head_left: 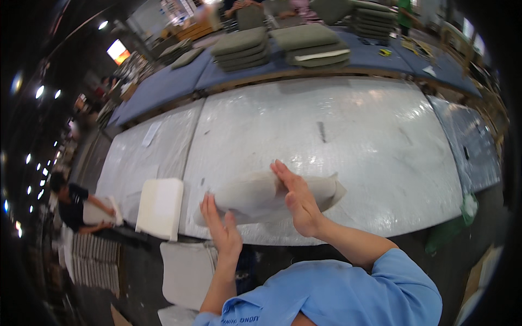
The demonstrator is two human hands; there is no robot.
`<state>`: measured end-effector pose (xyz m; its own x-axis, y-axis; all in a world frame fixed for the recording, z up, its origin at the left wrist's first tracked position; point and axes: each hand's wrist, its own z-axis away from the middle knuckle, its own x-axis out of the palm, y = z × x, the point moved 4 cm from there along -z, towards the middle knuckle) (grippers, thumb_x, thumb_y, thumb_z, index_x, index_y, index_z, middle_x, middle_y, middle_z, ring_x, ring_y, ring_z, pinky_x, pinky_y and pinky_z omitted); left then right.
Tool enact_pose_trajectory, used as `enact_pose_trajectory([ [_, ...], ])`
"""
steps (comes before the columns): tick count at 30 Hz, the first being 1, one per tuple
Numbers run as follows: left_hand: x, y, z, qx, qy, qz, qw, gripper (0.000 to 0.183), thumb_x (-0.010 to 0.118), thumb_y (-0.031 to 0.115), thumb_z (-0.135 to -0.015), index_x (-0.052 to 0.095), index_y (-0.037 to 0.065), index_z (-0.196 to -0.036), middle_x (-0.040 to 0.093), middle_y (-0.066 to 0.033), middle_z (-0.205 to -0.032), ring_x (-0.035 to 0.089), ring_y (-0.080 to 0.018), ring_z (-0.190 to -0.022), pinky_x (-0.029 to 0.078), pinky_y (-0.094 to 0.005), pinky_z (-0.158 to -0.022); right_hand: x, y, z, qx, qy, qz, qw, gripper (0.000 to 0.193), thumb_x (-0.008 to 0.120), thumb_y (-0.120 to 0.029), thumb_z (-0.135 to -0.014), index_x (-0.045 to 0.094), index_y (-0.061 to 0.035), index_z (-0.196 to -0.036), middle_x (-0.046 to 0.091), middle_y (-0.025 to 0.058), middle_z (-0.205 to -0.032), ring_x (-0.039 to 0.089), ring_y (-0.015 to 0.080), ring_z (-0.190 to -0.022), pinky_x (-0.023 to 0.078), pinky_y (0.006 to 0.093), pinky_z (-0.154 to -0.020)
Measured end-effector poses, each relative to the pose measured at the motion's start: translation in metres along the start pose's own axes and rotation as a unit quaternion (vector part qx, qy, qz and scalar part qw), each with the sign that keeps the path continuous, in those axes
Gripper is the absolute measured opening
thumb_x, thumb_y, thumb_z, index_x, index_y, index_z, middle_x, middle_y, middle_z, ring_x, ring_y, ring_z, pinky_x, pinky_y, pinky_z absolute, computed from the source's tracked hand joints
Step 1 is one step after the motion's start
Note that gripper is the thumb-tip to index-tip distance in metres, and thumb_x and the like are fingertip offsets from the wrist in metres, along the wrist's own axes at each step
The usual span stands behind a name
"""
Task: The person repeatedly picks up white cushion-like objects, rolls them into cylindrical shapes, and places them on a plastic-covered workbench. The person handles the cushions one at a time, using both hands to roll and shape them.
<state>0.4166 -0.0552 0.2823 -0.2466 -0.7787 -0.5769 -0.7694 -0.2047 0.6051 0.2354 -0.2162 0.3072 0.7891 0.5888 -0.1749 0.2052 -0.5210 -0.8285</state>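
I read the step in hand as shaping or patting down a pale cushion [272, 195] that lies near the front edge of the tabletop [380, 163].

1. Right hand [296, 198]: open flat, fingers together and extended, palm turned left against the cushion's middle. It grips nothing. The forearm enters from the lower right, in a blue sleeve [380, 282].
2. Left hand [222, 225]: open, fingers spread and pointing up, set at the cushion's left end. It appears to touch the near edge; I cannot tell for certain. It holds nothing.
3. Cushion: long and rounded, lying across my view between the two hands, resting on the clear plastic-covered surface.

In my judgement, the next move calls for even pressure from both palms so that the filling settles without the cushion sliding toward the edge.

Surroundings, working outward:
- A white foam slab [160, 207] lies just left of the cushion, overhanging the front edge.
- More pale cushions [187, 271] sit below it at floor level.
- Stacks of grey-green cushions [239, 49] stand on a blue table at the far side.
- Another person [73, 204] works at far left, holding a pale piece.
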Motion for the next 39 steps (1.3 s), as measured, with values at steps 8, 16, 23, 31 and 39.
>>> enact_pose_trajectory([
  [8,-0.030,-0.062,-0.061,-0.096,0.168,0.242,0.951,0.055,0.029,0.041,-0.114,0.063,-0.001,-0.122,0.062,-0.0123,-0.121,0.056,-0.0243,-0.113,0.043,-0.0379,-0.103,-0.009,0.046,-0.001,0.122,-0.380,-0.038,0.916,0.092,0.071,-0.046,-0.094,0.028,-0.0084,-0.166,0.053,0.0265,-0.152,0.055,0.0363,-0.139,0.044,0.0443,-0.113],
  [16,0.069,-0.092,0.021,-0.243,0.104,0.374,0.889,0.082,0.027,0.061,-0.111,0.004,0.007,-0.169,0.010,-0.0160,-0.174,0.011,-0.0295,-0.160,0.011,-0.0410,-0.130,0.037,0.040,0.036,0.106,-0.334,0.167,0.922,0.094,0.079,-0.041,-0.082,0.038,-0.0013,-0.156,0.068,0.0301,-0.121,0.068,0.0460,-0.110,0.055,0.0481,-0.094],
  [23,0.104,-0.020,0.034,-0.401,-0.041,0.545,0.736,0.091,0.024,0.075,-0.106,0.022,0.006,-0.166,0.042,-0.0197,-0.158,0.049,-0.0319,-0.141,0.039,-0.0432,-0.119,0.044,-0.007,-0.012,0.178,-0.311,0.207,0.910,0.080,0.072,-0.043,-0.089,0.047,0.0028,-0.148,0.073,0.0301,-0.098,0.073,0.0474,-0.093,0.057,0.0502,-0.084],
  [31,0.100,-0.025,0.074,-0.452,-0.096,0.628,0.626,0.083,0.031,0.075,-0.104,0.052,0.009,-0.149,0.066,-0.0176,-0.128,0.071,-0.0317,-0.110,0.062,-0.0450,-0.093,0.047,-0.009,0.020,0.200,-0.311,0.190,0.910,0.072,0.056,-0.058,-0.100,0.051,0.0050,-0.135,0.073,0.0278,-0.089,0.073,0.0448,-0.084,0.056,0.0498,-0.076],
  [39,0.088,0.008,0.083,-0.305,-0.121,0.592,0.736,0.071,0.029,0.055,-0.113,0.015,0.012,-0.168,0.045,-0.0150,-0.154,0.054,-0.0224,-0.133,0.049,-0.0378,-0.108,0.023,0.015,0.043,0.251,-0.273,0.149,0.917,0.059,0.053,-0.053,-0.105,0.053,-0.0020,-0.134,0.073,0.0237,-0.083,0.074,0.0402,-0.080,0.057,0.0470,-0.072],
])
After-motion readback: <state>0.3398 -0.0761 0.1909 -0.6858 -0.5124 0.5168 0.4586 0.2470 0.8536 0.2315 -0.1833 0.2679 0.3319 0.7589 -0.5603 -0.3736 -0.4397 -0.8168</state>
